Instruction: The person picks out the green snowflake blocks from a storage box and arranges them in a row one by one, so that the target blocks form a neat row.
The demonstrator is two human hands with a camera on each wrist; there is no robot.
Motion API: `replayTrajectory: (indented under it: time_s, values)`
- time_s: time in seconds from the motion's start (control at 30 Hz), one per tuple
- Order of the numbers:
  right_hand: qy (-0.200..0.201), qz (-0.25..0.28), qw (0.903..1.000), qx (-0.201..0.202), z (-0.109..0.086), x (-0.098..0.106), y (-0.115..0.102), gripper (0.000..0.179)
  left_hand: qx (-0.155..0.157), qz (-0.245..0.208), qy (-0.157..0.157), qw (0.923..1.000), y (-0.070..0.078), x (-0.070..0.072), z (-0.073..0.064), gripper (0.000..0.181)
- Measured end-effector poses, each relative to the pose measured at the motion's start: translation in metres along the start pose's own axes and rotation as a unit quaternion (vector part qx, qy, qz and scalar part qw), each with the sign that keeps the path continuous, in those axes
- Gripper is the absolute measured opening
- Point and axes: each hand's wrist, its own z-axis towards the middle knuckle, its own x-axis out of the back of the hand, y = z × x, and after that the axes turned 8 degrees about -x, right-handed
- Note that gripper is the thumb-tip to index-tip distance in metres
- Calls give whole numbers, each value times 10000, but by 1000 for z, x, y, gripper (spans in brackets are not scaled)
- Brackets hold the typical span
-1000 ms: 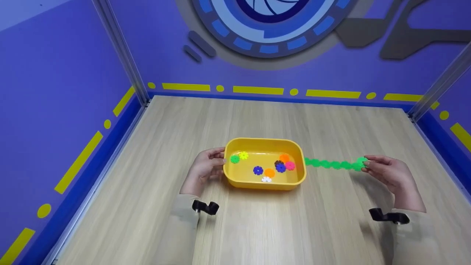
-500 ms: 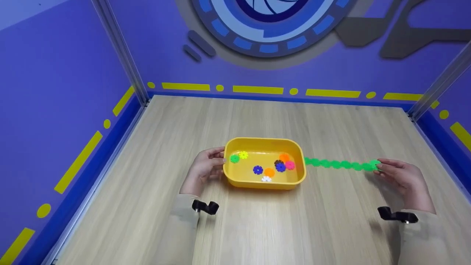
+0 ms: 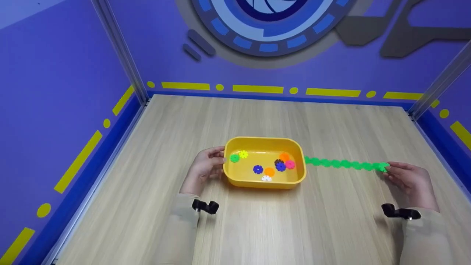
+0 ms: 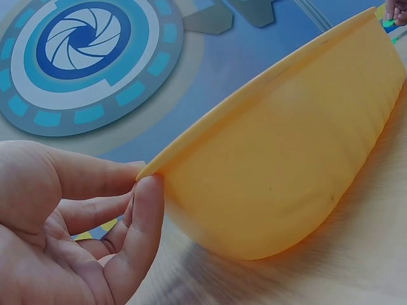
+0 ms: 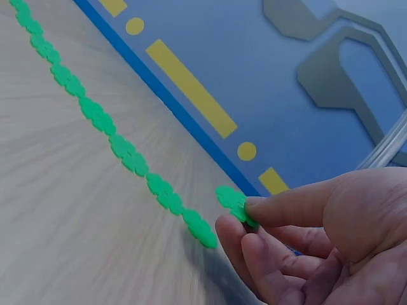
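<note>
A yellow plastic basin [image 3: 263,186] stands on the table. My left hand [image 3: 203,166] pinches its left rim between thumb and fingers, seen close in the left wrist view. From the basin's right side a row of green snowflake discs [image 3: 340,163] runs rightward, flat on the table. Over the row's right end, my right hand [image 3: 413,180] pinches a single green snowflake disc [image 5: 233,203] between thumb and fingertips. In the right wrist view, this disc appears slightly above and apart from the row's last disc [image 5: 200,229].
Inside the basin lie several loose snowflake discs: green [image 3: 234,158], yellow [image 3: 243,154], blue [image 3: 258,169], orange [image 3: 269,172], white [image 3: 266,178] and pink [image 3: 290,165], among others. Purple panels [image 3: 257,70] enclose the wooden table [image 3: 257,221] at the back and sides.
My right hand has moved rightward and slightly down with a green snowflake disc, and more of the green row shows to its left. The left hand and basin have kept their place.
</note>
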Motion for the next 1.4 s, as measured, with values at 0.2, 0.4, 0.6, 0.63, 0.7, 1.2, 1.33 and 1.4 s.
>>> replayTrajectory:
  time_s: [0.2, 0.4, 0.6, 0.63, 0.7, 1.2, 1.33, 1.4]
  values:
    - [290, -86, 9994, 176, 5, 6, 0, 26, 48, -31, -49, 10000, 0, 0, 0, 54]
    - [793, -333, 9962, 111, 12, 9, -4, 32, 15, -67, -40, 10000, 0, 1, 0, 53]
    - [1080, -677, 9918, -132, 20, 10, -8, 39, 65, -114, -13, 9999, 0, 0, -1, 52]
    - [1074, -687, 9918, -120, 21, 10, -9, 39, 78, -110, -8, 9999, 1, 0, -1, 52]
    - [1101, -754, 9910, -88, 22, 9, -10, 41, 84, -89, 2, 9999, 1, 0, 0, 52]
    - [1483, -2128, 9658, -58, 13, 6, -17, 49, 102, -38, 17, 9999, 1, 0, 0, 52]
    - [1445, -2045, 9681, -79, 11, 7, -18, 51, 108, -48, 13, 9999, 2, 0, 0, 52]
    - [1467, -2027, 9682, -50, 8, 7, -17, 51, 102, -54, 13, 9999, 2, 0, -1, 52]
